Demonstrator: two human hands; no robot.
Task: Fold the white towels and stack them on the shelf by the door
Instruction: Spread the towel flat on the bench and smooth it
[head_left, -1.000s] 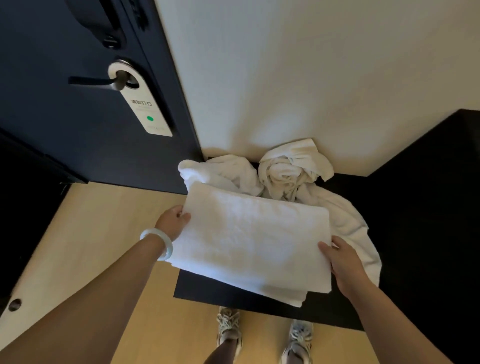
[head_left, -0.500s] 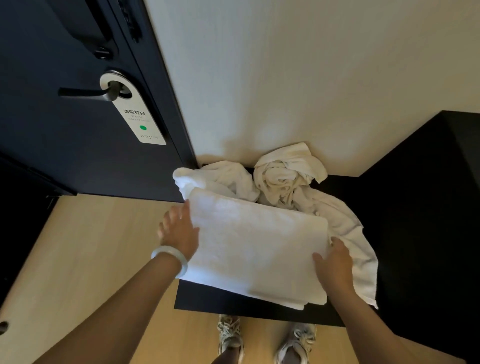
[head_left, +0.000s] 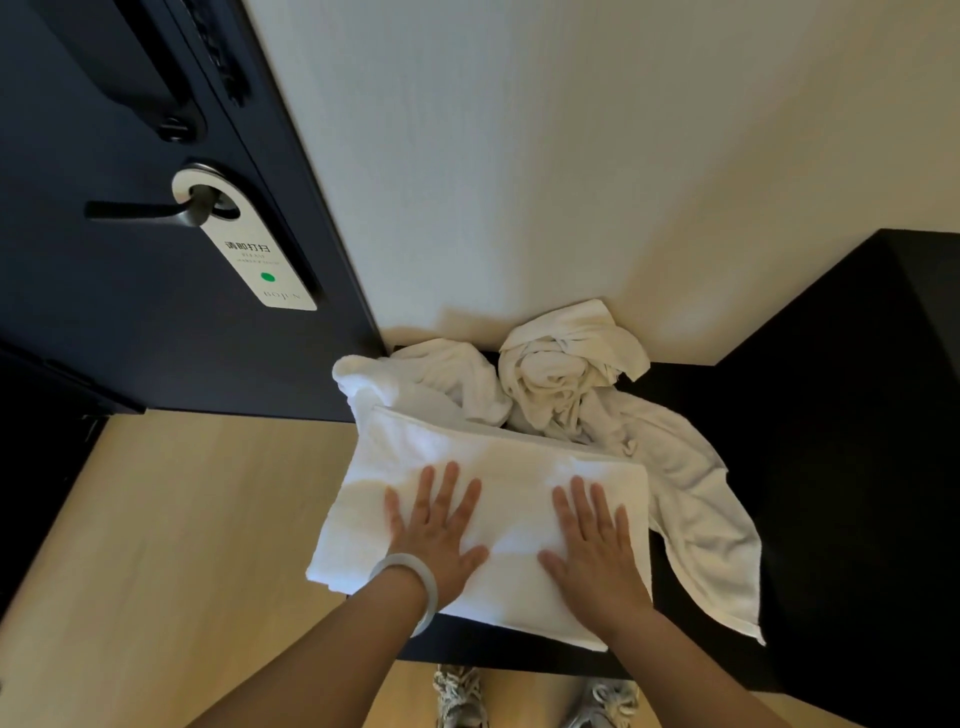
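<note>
both hands lie flat, palms down, on the folded towel (head_left: 467, 447). the left hand (head_left: 436, 530), a pale bangle (head_left: 415, 571) at its wrist, rests left of the towel's middle; the right hand (head_left: 592, 545) rests near its right edge. the fingers (head_left: 449, 483) of each hand are straight and spread, pressing the cloth and gripping nothing. half a second ago the left hand was at the towel's left edge and the right hand held its near right corner; both have since moved onto the top face. the towel sits at the front of the dark shelf (head_left: 493, 649), its left part overhanging the shelf's end above the wood floor (head_left: 182, 519). behind it, touching its far edge, lie a crumpled towel (head_left: 441, 374) and a knotted towel (head_left: 561, 374) against the wall (head_left: 519, 156); the latter's tail trails right, toward the shelf's front edge. the door (head_left: 130, 338) stands just left of the shelf; a dark panel (head_left: 857, 415) bounds its right. bare shelf shows between tail and panel.
</note>
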